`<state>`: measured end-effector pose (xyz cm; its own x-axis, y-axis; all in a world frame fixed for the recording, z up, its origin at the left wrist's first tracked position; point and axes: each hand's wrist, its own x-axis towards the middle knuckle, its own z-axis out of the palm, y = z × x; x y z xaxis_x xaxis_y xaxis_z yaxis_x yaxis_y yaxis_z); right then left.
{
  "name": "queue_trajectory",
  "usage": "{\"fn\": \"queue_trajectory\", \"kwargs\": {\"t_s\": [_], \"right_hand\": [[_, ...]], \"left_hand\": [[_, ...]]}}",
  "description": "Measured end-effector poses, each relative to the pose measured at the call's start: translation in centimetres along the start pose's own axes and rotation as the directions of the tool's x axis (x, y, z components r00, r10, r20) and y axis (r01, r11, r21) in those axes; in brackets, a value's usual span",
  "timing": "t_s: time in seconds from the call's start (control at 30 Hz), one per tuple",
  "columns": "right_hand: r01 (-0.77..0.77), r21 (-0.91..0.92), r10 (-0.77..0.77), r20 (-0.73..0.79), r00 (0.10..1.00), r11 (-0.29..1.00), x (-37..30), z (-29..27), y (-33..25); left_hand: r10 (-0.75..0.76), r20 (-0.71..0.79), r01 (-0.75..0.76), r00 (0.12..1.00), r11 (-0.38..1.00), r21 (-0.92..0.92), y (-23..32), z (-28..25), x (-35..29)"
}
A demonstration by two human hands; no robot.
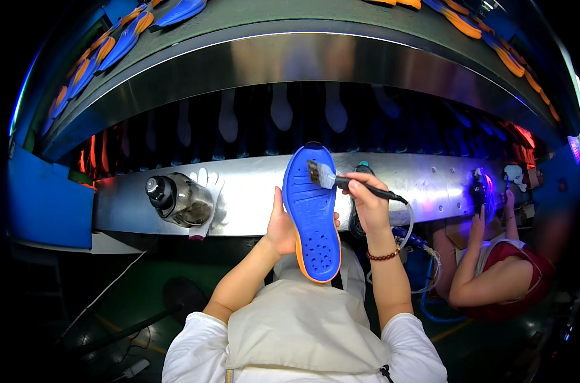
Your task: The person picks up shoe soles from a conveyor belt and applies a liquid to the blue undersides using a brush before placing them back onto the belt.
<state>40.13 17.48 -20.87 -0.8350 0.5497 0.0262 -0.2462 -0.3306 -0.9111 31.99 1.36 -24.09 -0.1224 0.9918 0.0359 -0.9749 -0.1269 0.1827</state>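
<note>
My left hand [282,225] is closed on a blue and orange shoe sole [312,214], its thumb along the left edge and fingertips showing at the right edge. The sole stands toe up in front of my apron, its ridged, dimpled inner face toward me. In my right hand [368,203] is a brush [360,185] with a black handle and a pale hose trailing from its end. The brush's dark bristles [313,171] touch or nearly touch the sole's upper part. Behind my right hand, a dark shoe-like item [356,220] lies partly hidden on the metal bench.
A dark-capped clear bottle [186,201] stands on the metal ledge [252,191], beside a white glove [211,183]. Beyond runs a rack of hanging soles [282,108], under a conveyor with blue and orange soles [127,41]. At right, another person [504,274] works at the bench.
</note>
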Motion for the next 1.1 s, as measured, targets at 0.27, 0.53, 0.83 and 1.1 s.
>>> {"fn": "queue_trajectory", "kwargs": {"t_s": [0.27,0.53,0.83,1.1], "right_hand": [[0.107,-0.270,-0.106,0.018,0.994,0.957,2.0,2.9,-0.3],[0.480,-0.658,-0.181,0.470,0.864,0.581,-2.2,4.7,-0.8],[0.119,-0.476,0.064,0.351,0.934,0.871,-1.5,2.9,-5.0],[0.363,-0.302,-0.055,0.698,0.714,0.882,-1.2,4.0,-5.4]], "left_hand": [[0.094,-0.179,-0.070,0.979,0.988,0.136,-1.0,-1.3,0.6],[0.271,-0.360,-0.191,0.893,0.951,0.242,2.0,-1.4,0.1],[0.191,-0.412,-0.207,0.891,0.978,0.006,1.7,1.9,-0.4],[0.248,-0.279,-0.221,0.928,0.967,0.127,1.8,2.8,0.2]]}}
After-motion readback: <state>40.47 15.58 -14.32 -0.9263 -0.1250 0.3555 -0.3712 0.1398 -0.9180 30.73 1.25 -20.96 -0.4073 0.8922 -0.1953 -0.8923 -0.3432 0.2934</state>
